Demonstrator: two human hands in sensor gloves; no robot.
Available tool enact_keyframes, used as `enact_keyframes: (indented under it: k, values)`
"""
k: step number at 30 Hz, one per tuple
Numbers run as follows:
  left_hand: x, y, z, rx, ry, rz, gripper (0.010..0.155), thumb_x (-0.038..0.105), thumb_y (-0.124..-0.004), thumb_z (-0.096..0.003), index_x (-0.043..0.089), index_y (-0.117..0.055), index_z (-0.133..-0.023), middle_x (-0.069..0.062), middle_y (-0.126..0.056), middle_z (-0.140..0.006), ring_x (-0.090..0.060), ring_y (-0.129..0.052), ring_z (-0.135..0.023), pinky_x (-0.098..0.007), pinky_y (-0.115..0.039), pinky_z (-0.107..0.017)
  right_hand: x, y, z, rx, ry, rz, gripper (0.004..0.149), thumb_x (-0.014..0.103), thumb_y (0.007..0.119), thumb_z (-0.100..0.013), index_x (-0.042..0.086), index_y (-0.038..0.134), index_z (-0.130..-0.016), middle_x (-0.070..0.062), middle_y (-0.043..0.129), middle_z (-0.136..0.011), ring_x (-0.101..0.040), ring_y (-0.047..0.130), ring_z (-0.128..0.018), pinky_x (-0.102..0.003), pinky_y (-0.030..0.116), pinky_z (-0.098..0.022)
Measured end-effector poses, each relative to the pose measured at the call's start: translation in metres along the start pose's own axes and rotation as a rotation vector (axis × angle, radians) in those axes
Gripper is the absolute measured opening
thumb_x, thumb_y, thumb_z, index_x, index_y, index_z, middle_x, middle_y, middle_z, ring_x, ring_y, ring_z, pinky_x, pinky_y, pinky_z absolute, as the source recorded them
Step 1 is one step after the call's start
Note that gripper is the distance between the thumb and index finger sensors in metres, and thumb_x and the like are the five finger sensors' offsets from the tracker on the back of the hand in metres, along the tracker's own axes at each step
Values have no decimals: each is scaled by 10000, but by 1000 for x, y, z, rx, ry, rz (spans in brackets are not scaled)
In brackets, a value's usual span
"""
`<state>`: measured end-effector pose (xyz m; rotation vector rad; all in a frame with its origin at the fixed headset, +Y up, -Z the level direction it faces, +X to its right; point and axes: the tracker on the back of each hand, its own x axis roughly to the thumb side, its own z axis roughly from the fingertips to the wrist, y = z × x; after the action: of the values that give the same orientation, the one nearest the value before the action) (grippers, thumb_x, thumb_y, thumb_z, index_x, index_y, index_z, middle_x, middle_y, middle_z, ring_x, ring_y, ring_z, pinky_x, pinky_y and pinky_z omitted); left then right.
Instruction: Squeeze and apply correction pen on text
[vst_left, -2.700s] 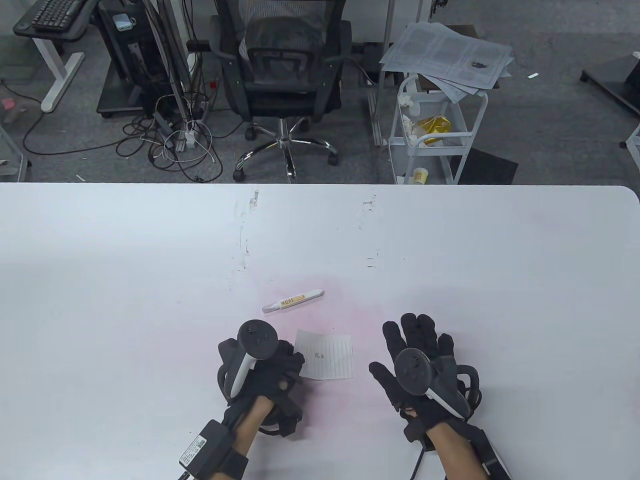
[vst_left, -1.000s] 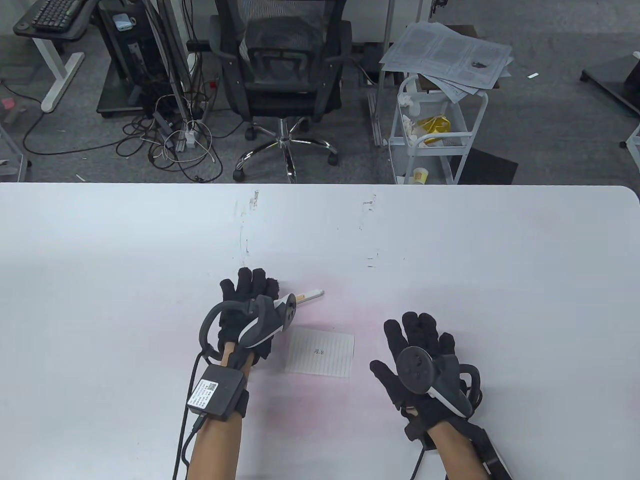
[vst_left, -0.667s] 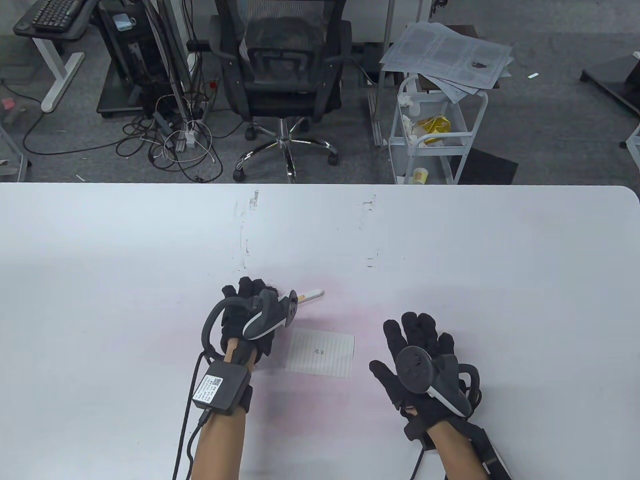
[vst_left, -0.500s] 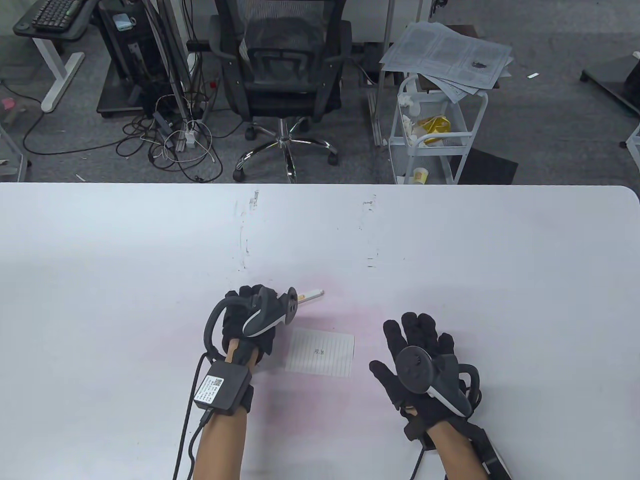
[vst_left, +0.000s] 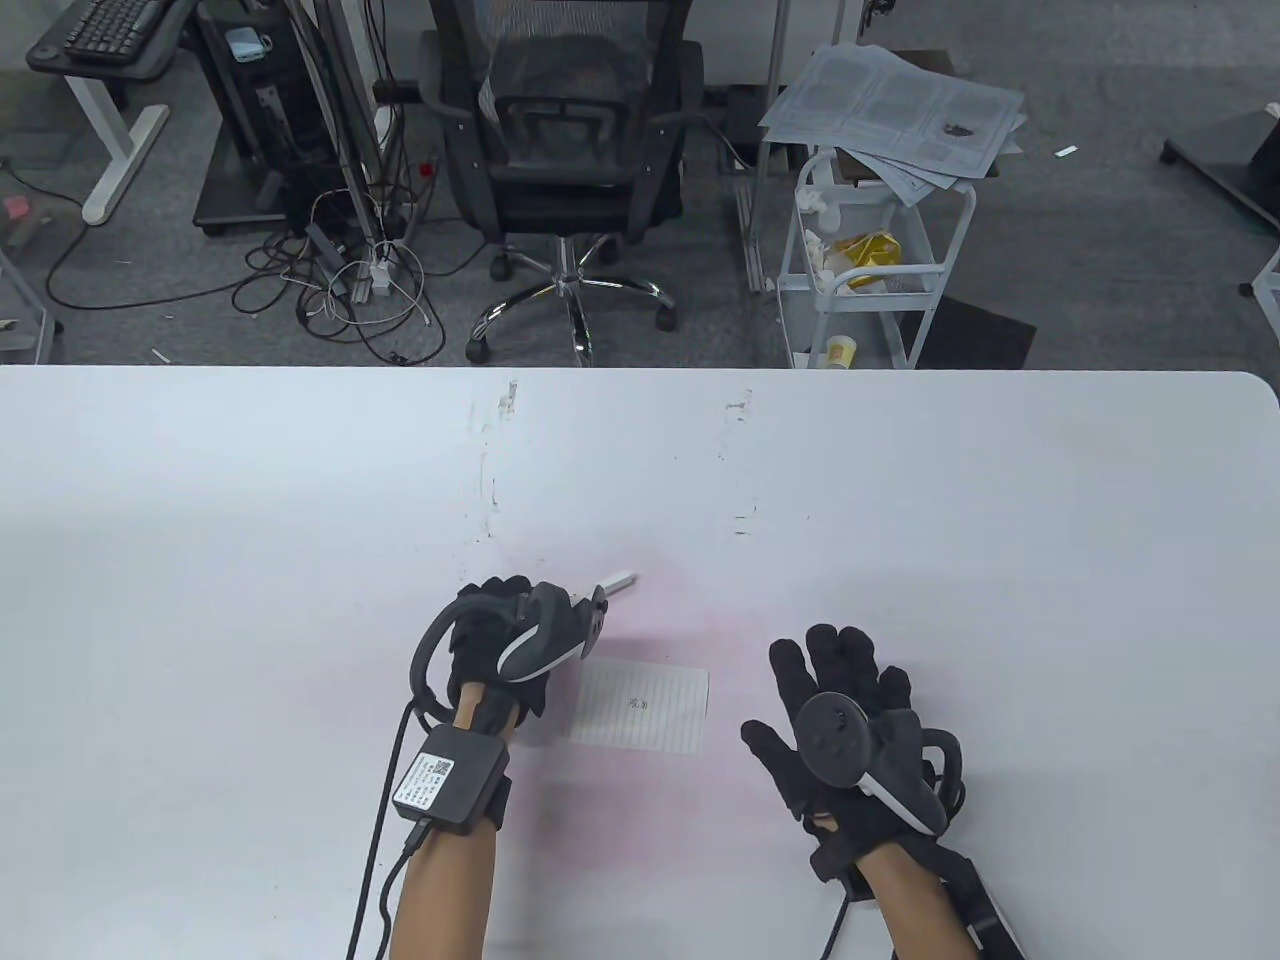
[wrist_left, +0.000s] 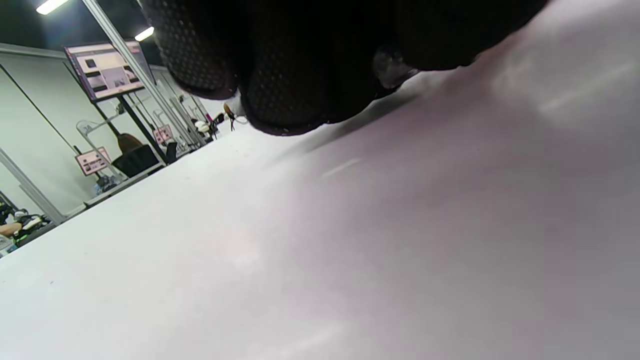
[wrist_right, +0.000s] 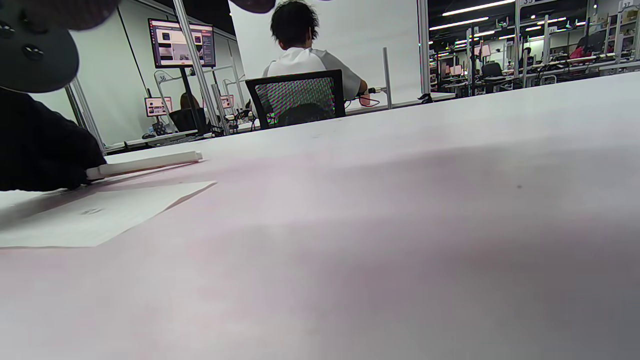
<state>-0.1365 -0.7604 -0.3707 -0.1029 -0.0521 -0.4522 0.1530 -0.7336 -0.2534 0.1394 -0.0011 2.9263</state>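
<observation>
The correction pen (vst_left: 618, 581) is white, and only its right end shows past my left hand (vst_left: 505, 615). That hand's fingers are curled around the pen's body on the table, just above the paper's left corner. In the right wrist view the pen (wrist_right: 145, 162) sticks out of the gloved left hand (wrist_right: 40, 145) over the paper (wrist_right: 100, 212). The small lined paper (vst_left: 640, 710) lies flat, with a little handwritten text (vst_left: 637, 704) at its middle. My right hand (vst_left: 835, 665) rests flat and open on the table, right of the paper, holding nothing. The left wrist view shows the curled fingers (wrist_left: 300, 60) close up.
The white table (vst_left: 900, 500) has scuff marks (vst_left: 490, 480) beyond the pen. Past its far edge stand an office chair (vst_left: 565, 150) and a white cart (vst_left: 870, 270) with papers on top.
My left hand has left the paper's left side, moved up to the pen and curled its fingers around it. The pen's end has shifted slightly left. The right hand has stayed put.
</observation>
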Motion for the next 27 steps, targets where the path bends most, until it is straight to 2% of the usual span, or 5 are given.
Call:
enact_keyframes:
  k: [3,14,19,22,27]
  values:
    - [-15,4,12,161,20,46,446,447,-752,-364,306,-808,-783,1,-947,-718,-161,-1019,-565,-405,-838,-586,0,0,0,0,2,1,788,710,588,-410,343,320,-1054,-9,195,-1108,-372,171,-1054,-688,286,-688]
    - [-67,27,84,342,-27,308,460,462,-742,-371,284,-804,-790,-9,-954,-703,-155,-1027,-536,-401,-856,-554,1,5,-2,15,9,36,788,710,587,-411,344,319,-1054,-11,196,-1107,-373,174,-1054,-686,289,-688]
    - [-73,24,115,430,-50,474,461,470,-740,-373,277,-808,-786,-10,-961,-688,-150,-1032,-516,-398,-865,-537,2,9,-3,24,13,48,785,711,587,-410,346,322,-1052,-12,199,-1107,-373,178,-1054,-686,291,-688]
    - [-69,12,127,478,-79,639,464,468,-748,-374,260,-820,-782,-25,-972,-669,-162,-1036,-493,-406,-867,-519,4,11,-3,13,4,36,784,708,593,-407,343,335,-1051,-13,212,-1107,-373,191,-1055,-685,298,-688]
    - [-66,5,138,483,-126,662,464,475,-740,-375,255,-817,-776,-18,-978,-651,-149,-1043,-471,-396,-884,-495,8,11,-2,-1,-13,49,784,709,593,-407,341,341,-1051,-13,218,-1107,-374,199,-1055,-683,303,-688]
